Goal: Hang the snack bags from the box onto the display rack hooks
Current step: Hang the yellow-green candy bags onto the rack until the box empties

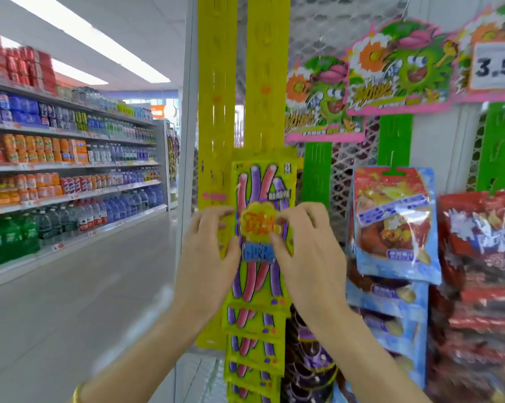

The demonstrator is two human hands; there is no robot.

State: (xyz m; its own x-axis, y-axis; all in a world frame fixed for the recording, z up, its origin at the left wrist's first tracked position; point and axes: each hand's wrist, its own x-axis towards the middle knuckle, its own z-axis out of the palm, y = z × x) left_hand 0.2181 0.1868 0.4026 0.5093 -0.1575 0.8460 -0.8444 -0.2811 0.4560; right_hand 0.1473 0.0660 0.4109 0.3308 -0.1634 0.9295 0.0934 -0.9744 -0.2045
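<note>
Along the left ran long store shelves (70, 167) stacked with red cases (27, 68) on top, blue packs (21, 109) and orange packs (41, 149) below and green bottles (9, 234) lowest, beside a pale grey floor (85, 286) under bright ceiling light strips (85, 39), while a white price card (495, 66) reading 3.5 hung at the upper right.

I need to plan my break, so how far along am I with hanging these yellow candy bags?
Done: several yellow bags already hang in a column down the yellow strip. In hand: your left hand and right hand hold the top bag against that strip. Left: the strip's upper part is bare, and the box is out of view.
</note>
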